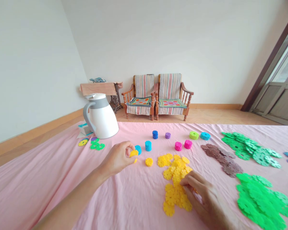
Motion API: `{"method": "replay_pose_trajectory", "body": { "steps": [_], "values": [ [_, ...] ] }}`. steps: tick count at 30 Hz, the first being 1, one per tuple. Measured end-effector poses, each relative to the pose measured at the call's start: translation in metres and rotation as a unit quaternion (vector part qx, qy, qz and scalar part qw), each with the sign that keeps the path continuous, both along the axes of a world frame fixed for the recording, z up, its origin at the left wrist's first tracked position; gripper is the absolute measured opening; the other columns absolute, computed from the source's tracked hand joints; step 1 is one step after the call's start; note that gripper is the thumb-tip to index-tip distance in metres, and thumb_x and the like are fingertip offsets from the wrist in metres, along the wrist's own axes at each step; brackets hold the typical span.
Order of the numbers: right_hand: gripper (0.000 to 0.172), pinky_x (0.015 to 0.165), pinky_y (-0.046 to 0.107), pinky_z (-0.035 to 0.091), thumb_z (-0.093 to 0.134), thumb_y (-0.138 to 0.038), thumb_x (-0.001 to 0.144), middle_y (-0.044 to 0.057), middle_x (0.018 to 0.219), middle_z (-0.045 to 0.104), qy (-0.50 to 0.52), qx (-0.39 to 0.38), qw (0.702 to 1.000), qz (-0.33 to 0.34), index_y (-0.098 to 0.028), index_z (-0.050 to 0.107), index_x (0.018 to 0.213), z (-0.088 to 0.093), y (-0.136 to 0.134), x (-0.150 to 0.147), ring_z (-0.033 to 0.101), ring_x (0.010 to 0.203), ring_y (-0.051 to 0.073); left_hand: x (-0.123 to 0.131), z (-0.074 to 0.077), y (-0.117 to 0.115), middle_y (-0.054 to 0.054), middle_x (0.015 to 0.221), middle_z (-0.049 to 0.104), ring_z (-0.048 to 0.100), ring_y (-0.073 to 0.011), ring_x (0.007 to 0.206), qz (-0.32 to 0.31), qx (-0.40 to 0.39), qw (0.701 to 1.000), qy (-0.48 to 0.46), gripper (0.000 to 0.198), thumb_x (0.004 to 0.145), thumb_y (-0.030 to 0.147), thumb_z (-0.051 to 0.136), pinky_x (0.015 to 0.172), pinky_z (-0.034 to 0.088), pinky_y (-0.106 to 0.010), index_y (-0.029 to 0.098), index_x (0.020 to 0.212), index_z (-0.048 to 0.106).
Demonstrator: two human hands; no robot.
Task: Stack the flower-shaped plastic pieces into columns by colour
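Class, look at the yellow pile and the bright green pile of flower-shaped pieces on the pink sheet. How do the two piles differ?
The yellow pile is a narrow strip; the bright green pile spreads wider. The right hand touches the yellow pile; no hand touches the bright green pile. Both are loose, flat, flower-shaped plastic pieces on the pink sheet.
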State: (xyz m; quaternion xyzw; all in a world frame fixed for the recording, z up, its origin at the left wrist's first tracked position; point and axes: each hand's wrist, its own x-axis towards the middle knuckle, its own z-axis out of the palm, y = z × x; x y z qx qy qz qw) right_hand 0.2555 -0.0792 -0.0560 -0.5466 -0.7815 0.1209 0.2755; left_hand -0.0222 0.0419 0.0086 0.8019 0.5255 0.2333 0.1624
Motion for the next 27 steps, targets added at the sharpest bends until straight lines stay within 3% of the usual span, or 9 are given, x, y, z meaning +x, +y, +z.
{"method": "replay_pose_trajectory", "body": {
  "steps": [16, 23, 27],
  "values": [
    [0.021, 0.065, 0.027, 0.046, 0.037, -0.021, 0.091, 0.004, 0.084, 0.058, -0.002, -0.017, 1.0, 0.001, -0.021, 0.056, 0.083, 0.004, -0.001, 0.0, 0.057, 0.075, 0.015, -0.009, -0.011, 0.013, 0.006, 0.059, 0.053, 0.051, -0.013, 0.055, 0.011, -0.013, 1.0, 0.012, 0.019, 0.065, 0.03, 0.064, 0.05, 0.031, -0.021, 0.018, 0.08, 0.063],
    [0.02, 0.063, 0.026, 0.046, 0.038, -0.02, 0.09, 0.004, 0.082, 0.058, 0.001, 0.001, 1.0, -0.002, -0.021, 0.057, 0.082, 0.005, 0.0, 0.0, 0.057, 0.072, 0.014, -0.004, -0.003, 0.006, 0.006, 0.058, 0.05, 0.049, -0.0122, 0.055, -0.001, 0.011, 1.0, -0.016, 0.018, 0.076, 0.031, 0.057, 0.052, 0.033, -0.021, 0.018, 0.088, 0.063],
    [0.019, 0.061, 0.025, 0.046, 0.041, -0.019, 0.089, 0.003, 0.079, 0.058, 0.007, 0.013, 1.0, -0.006, -0.021, 0.057, 0.079, 0.007, -0.001, -0.001, 0.057, 0.069, 0.014, 0.013, -0.004, -0.01, 0.003, 0.069, 0.058, 0.052, -0.0122, 0.058, -0.054, 0.01, 0.998, -0.028, 0.012, 0.078, 0.022, 0.054, 0.055, 0.038, -0.021, 0.018, 0.082, 0.065]
  ]
}}
